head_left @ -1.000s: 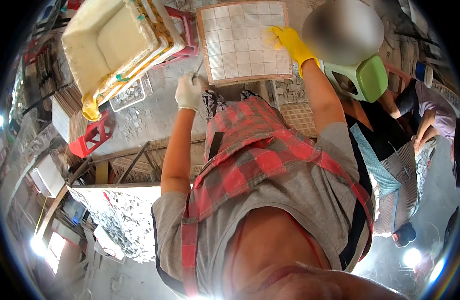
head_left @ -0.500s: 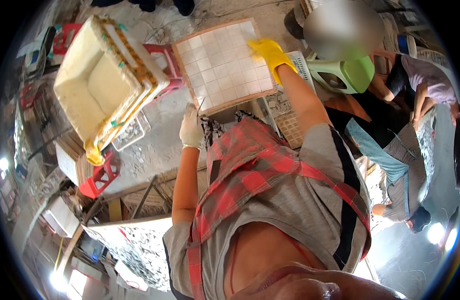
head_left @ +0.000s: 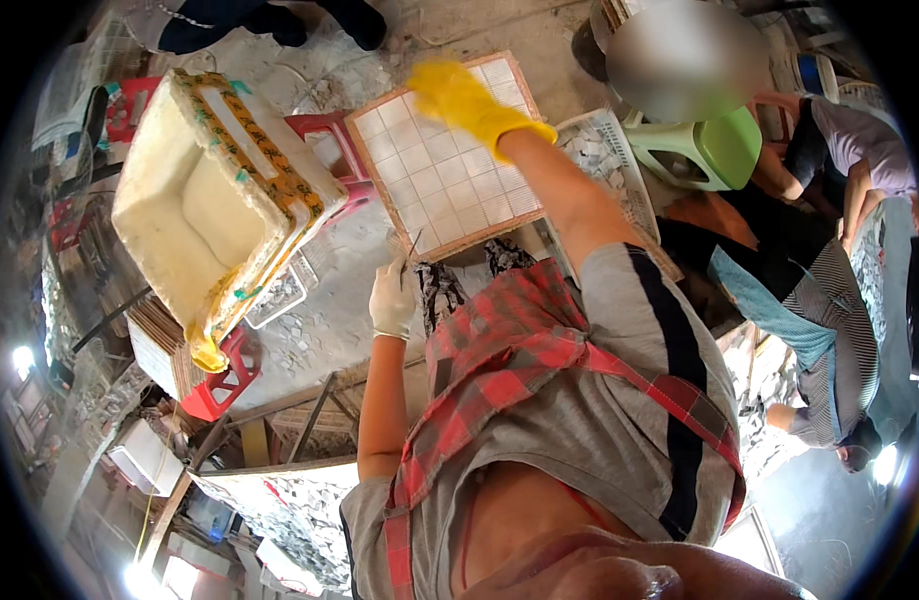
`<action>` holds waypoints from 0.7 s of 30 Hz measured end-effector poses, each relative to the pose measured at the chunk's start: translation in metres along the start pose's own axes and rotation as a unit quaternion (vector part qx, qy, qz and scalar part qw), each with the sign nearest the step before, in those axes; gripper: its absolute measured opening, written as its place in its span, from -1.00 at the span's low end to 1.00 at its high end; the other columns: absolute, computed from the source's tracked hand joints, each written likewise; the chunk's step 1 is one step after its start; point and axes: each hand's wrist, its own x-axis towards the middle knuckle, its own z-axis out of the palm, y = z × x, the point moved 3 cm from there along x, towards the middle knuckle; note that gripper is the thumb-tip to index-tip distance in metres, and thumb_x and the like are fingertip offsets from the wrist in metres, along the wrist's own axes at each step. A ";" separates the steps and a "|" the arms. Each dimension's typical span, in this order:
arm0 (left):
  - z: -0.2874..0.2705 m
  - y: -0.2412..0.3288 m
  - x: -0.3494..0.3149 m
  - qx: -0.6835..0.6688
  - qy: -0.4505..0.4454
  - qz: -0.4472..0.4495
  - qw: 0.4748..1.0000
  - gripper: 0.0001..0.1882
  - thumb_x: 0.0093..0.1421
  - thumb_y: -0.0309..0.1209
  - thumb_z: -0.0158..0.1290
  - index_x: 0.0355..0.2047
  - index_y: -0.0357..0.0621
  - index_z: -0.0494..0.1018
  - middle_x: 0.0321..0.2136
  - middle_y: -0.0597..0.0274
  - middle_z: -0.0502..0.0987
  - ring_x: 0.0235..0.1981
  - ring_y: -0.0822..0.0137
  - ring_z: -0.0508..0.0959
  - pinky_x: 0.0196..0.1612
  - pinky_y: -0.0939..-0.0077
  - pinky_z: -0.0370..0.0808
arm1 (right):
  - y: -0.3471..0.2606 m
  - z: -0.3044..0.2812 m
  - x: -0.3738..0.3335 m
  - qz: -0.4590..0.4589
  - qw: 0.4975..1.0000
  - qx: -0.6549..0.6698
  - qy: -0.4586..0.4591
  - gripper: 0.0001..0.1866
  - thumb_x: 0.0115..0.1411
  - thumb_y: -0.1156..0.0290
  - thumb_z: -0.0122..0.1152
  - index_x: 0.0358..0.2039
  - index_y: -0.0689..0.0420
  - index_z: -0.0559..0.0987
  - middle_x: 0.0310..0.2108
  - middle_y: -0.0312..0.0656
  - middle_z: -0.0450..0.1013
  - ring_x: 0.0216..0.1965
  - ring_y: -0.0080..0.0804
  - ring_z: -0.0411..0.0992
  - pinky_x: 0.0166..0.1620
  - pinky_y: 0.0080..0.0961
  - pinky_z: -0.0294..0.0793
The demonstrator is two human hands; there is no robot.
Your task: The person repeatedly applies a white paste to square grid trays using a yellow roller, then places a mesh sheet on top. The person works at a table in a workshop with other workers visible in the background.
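Observation:
A square board of pale tiles (head_left: 430, 180), laid in a grid inside a thin brown frame, lies in front of me. My right hand (head_left: 462, 100), in a yellow rubber glove, is over the far part of the tiles. Its fingers look stretched out flat, though blurred by motion, and I see nothing in them. My left hand (head_left: 392, 298), in a whitish glove, is closed at the board's near left corner. Out of it sticks a thin pointed tool (head_left: 416, 243), whose exact kind I cannot make out.
A foam box (head_left: 220, 210) bound with yellow tape stands at the left by a red stool (head_left: 335, 150). To the right are a white basket of pale pieces (head_left: 615, 160) and a green stool (head_left: 715, 150). Other people (head_left: 830, 320) sit at the right; someone's legs (head_left: 270, 20) show at the top.
My right hand has swept left across the tiles, from the right edge to the far left part. My left hand stays by the near corner with the tool. The whole view has shifted slightly.

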 end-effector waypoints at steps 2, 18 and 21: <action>0.000 -0.010 -0.001 0.004 -0.009 0.007 1.000 -0.65 0.28 -0.51 0.01 0.07 -0.08 0.51 -0.13 -0.03 0.57 -0.09 -0.06 0.58 -0.01 0.13 0.52 | -0.062 0.008 -0.061 -0.079 0.992 0.069 0.072 -0.58 0.30 0.22 0.14 0.15 0.01 0.57 0.24 -0.09 0.42 0.32 -0.12 0.30 0.37 -0.21 0.23; 0.007 -0.023 -0.008 -0.087 -0.002 -0.010 0.996 -0.67 0.30 -0.50 0.04 0.08 -0.15 0.51 -0.11 -0.04 0.59 -0.05 -0.03 0.59 0.04 0.21 0.51 | -0.110 -0.010 -0.111 -0.105 0.935 0.094 -0.325 -0.42 0.15 0.26 0.26 0.19 0.16 0.47 0.27 -0.07 0.38 0.29 -0.08 0.31 0.33 -0.19 0.27; 0.000 -0.024 -0.011 -0.101 -0.010 -0.047 0.994 -0.68 0.29 -0.50 0.08 0.06 -0.18 0.53 -0.11 -0.02 0.61 -0.06 0.04 0.61 0.03 0.26 0.53 | -0.084 0.009 -0.033 -0.122 0.988 0.003 0.096 -0.42 0.06 0.25 0.35 0.10 0.17 0.50 0.20 -0.07 0.42 0.25 -0.06 0.36 0.28 -0.20 0.34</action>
